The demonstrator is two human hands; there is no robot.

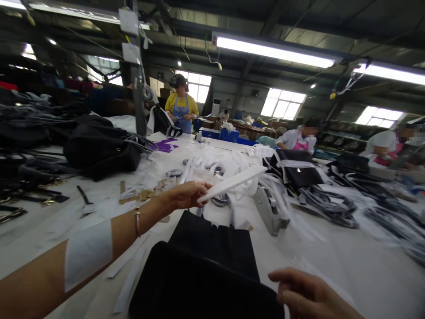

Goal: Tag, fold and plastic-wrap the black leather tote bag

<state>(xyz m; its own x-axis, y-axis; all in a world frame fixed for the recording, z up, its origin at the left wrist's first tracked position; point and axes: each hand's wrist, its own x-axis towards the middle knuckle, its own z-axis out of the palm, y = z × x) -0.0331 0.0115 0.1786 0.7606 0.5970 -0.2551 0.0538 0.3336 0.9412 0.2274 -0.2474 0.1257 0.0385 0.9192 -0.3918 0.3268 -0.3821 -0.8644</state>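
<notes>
Pinched in my left hand [191,194] is one end of a flat white strip [235,180], which slants up to the right over the table. A white patch [88,254] is stuck on my left forearm. Below the strip, a black bag [206,283] lies in front of me, its black flap or panel [215,241] spread toward the far side. My right hand [305,290] is at the bag's right edge, fingers apart and slightly curled, with nothing visible in them. Whether it touches the bag I cannot tell.
A grey tape dispenser [270,210] stands right of the bag. White foam-like strips [229,161] are heaped behind it. Black bags [102,148] lie at left, and another black bag [297,168] sits at right near bundled straps [328,204]. Several co-workers [182,104] stand farther back.
</notes>
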